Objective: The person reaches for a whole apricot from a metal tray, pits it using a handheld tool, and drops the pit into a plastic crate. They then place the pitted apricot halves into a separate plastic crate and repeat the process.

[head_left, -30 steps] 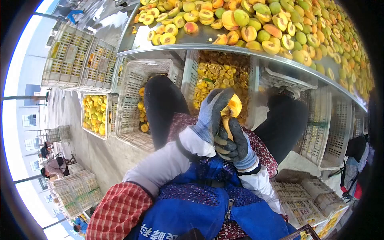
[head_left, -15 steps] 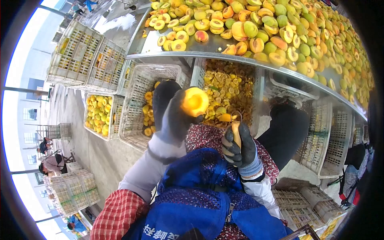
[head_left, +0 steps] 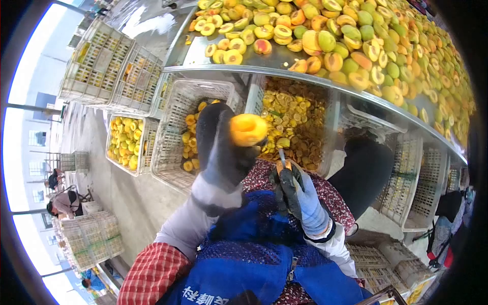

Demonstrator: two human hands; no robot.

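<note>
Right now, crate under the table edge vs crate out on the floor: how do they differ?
The crate under the table holds flat, orange-brown cut pieces, heaped deep; the floor crate holds rounder yellow-green fruit in a shallower layer. The first sits tucked beneath the metal table; the second stands in the open. Both are pale plastic lattice crates.

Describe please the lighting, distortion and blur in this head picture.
Head view: strong fisheye bend with black corners; daylight overexposed at the left edge; glare on the metal table; left hand holding a peach half slightly blurred; right hand sharper.
</note>
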